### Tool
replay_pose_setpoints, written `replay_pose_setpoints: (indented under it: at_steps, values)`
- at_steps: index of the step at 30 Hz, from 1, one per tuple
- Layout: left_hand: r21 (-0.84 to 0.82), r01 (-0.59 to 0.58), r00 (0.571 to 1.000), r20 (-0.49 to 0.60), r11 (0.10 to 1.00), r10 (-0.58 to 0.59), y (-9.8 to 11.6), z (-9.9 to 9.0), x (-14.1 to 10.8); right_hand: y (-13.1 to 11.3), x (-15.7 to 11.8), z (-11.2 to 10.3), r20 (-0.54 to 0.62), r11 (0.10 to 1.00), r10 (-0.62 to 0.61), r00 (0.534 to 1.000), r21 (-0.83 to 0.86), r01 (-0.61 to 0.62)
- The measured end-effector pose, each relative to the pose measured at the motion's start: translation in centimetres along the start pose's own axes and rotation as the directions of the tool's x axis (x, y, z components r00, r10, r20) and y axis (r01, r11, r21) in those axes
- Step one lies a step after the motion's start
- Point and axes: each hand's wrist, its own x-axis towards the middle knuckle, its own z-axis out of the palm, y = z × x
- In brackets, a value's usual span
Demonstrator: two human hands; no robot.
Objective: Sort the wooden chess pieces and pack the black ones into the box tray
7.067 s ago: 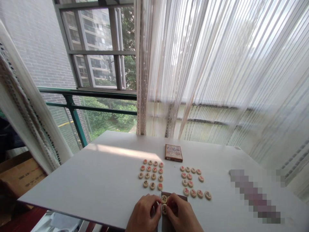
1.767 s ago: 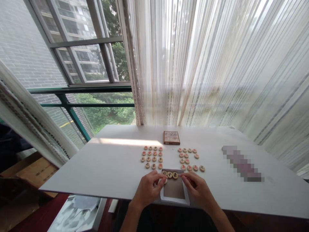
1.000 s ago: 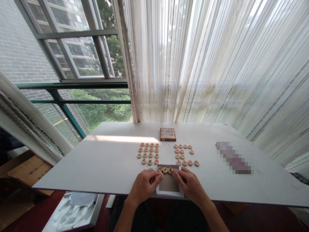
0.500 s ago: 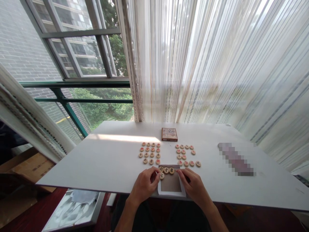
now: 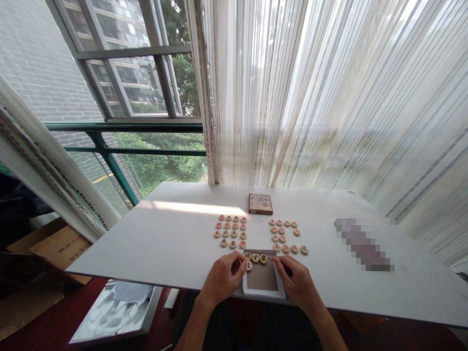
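Observation:
A shallow open box [image 5: 263, 294] with white rims and a grey-brown bottom lies at the table's near edge. Three Chinese chess pieces with black characters form a row along its far side, the rightmost being a round wooden piece [image 5: 263, 259]. Below the row's left end, my left hand [image 5: 222, 279] has its thumb and fingers closed at another Chinese chess piece [image 5: 249, 266]. My right hand [image 5: 297, 280] is at the box's right rim, fingertips pinched together over the far right corner. What lies between those fingertips is too small to make out.
Beyond the box, several Chinese chess pieces [image 5: 233, 234] stand in rows on the left, with another group [image 5: 282, 239] on the right. A flat brown-edged box [image 5: 260, 204] lies further back on the white table [image 5: 164, 243]. A blurred-out object [image 5: 365, 243] is at the right.
The whole view has shifted slightly, so the table and everything on it appear a little further right. Both hands keep nearly the same positions at the box.

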Motion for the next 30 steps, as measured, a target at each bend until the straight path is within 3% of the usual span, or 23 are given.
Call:
replay_pose_setpoints:
  at_steps: [30]
  values:
    - [-0.081, 0.034, 0.999, -0.012, 0.996, -0.035, -0.26, 0.15, -0.06, 0.09, -0.11, 0.08, -0.017, 1.000, 0.012, 1.000, -0.005, -0.012]
